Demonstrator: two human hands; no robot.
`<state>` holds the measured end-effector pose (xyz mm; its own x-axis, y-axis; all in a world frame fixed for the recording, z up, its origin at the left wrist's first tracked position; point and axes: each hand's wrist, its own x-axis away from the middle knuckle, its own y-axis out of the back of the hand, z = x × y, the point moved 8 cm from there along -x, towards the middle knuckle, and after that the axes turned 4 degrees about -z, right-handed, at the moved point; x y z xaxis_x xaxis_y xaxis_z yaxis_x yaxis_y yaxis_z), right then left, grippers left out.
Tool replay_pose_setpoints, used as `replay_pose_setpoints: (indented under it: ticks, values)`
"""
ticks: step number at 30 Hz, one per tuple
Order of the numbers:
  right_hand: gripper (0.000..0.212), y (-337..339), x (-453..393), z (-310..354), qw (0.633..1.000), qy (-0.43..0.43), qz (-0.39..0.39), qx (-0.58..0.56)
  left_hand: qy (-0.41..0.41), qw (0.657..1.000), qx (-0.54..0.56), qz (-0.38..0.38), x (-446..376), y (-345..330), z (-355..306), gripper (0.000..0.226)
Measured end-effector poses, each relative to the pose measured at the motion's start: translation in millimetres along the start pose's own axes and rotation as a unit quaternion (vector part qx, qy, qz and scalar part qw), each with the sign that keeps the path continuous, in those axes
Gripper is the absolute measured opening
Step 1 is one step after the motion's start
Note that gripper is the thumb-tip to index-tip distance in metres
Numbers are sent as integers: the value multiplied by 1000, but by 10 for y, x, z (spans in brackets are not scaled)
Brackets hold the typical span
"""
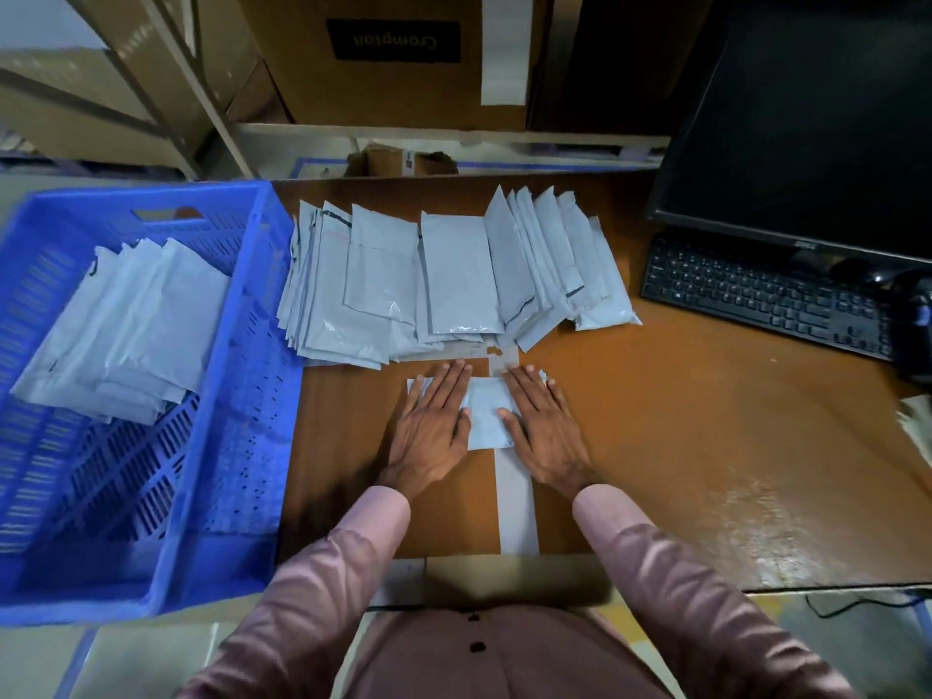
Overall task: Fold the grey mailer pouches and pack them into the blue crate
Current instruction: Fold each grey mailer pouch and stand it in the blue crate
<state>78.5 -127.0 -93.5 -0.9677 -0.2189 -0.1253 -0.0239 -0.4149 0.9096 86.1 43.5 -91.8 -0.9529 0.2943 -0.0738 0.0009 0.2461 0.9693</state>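
A folded grey mailer pouch (486,415) lies flat on the brown cardboard sheet in front of me. My left hand (434,424) presses its left part with straight fingers. My right hand (540,425) presses its right part the same way. Behind the hands a wide spread of unfolded grey pouches (444,274) covers the far part of the cardboard. The blue crate (237,446) stands to the left, with several folded pouches (136,325) stacked at its far end.
A black monitor (807,123) and keyboard (761,295) sit at the right on the wooden table (706,446). Cardboard boxes (393,58) fill the shelf behind. A grey tape strip (514,502) runs down the cardboard sheet toward me.
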Motion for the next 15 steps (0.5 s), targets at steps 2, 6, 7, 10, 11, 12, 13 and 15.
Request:
replay_pose_setpoints:
  ticks: [2,6,7,10,11,12,13,15]
  values:
    - [61,-21,17,-21,1000,-3,5,9,-6,1000,6,4,17,-59,-3,62]
    - [59,-32,7,-10,1000,-7,6,23,-1,1000,4,16,8,-136,20,62]
    - [59,-26,6,-8,1000,-8,5,26,0,1000,-3,16,5,-137,19,62]
    - [58,-24,-4,-6,999,-9,2,34,2,1000,-18,11,1,-136,26,62]
    - [58,-33,-9,-7,999,-9,4,37,1,1000,-20,10,0,-138,24,62]
    - [58,-45,-13,-9,999,-9,7,39,1,1000,-22,9,-1,-139,20,63]
    - [58,-56,-21,-16,999,-9,12,40,0,1000,-23,9,-6,-141,15,63]
    - [59,-78,-32,-33,999,-10,21,44,-3,1000,-23,12,-11,-142,8,64]
